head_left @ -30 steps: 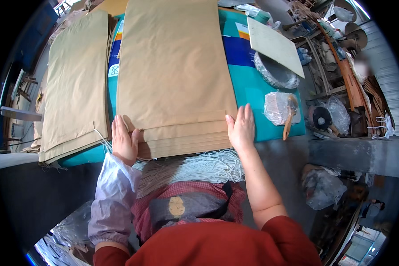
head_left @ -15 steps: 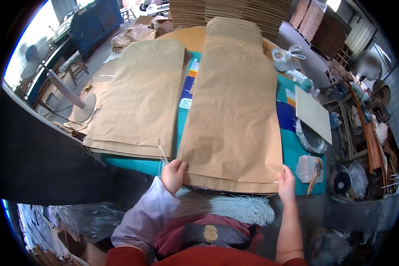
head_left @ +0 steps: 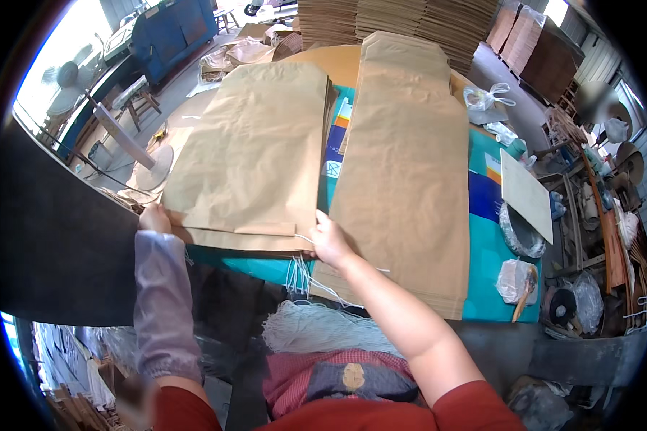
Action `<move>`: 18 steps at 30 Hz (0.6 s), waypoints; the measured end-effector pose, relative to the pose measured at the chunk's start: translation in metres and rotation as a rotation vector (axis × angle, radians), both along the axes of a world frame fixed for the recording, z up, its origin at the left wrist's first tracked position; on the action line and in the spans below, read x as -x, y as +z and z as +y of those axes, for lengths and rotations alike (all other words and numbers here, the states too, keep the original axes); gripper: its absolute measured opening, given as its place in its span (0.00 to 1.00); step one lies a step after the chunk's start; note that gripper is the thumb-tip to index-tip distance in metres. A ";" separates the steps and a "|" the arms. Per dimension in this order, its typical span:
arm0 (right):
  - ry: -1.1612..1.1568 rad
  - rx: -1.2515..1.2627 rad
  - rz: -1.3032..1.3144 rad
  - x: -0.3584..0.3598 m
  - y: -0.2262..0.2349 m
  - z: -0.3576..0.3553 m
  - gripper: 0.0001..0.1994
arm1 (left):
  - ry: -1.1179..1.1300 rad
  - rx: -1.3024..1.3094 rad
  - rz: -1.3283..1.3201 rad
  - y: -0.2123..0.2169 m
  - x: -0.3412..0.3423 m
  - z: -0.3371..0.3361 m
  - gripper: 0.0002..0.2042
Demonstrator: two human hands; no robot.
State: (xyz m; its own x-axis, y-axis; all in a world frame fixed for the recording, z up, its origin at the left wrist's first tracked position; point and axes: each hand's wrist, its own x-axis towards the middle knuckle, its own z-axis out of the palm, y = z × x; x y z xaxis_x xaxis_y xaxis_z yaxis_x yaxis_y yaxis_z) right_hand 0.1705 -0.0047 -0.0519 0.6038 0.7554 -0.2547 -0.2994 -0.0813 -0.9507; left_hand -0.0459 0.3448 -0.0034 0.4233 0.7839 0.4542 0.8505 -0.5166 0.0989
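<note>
Two stacks of long brown paper bags lie side by side: the left bag stack and the right bag stack. My left hand, in a pale sleeve cover, is closed on the near left corner of the left stack's top bag. At the near right corner, my right hand pinches the same bag's edge beside a white string. More white strings dangle below the right hand. Across my lap lies a bundle of pale strings. How many layers the fingers hold is hidden.
Both stacks rest on a teal printed sheet. To the right are a flat board, a plastic-wrapped ring and a wooden-handled brush. A fan stands at the left; tall cardboard piles rise behind.
Both hands have left the near corners of the right stack's bag and moved left. They now hold the near corners of the left stack's top bag. The view has shifted slightly.
</note>
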 end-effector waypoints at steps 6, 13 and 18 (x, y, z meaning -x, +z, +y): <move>0.275 0.064 -0.304 0.049 0.022 -0.078 0.36 | -0.244 -0.312 0.100 0.019 -0.026 -0.036 0.20; -0.150 0.906 -1.269 -0.052 0.055 -0.391 0.09 | -1.007 0.450 -0.125 -0.011 -0.027 -0.299 0.11; -0.114 1.464 -1.294 -0.079 0.052 -0.487 0.19 | -1.265 0.717 0.362 -0.067 -0.020 -0.384 0.06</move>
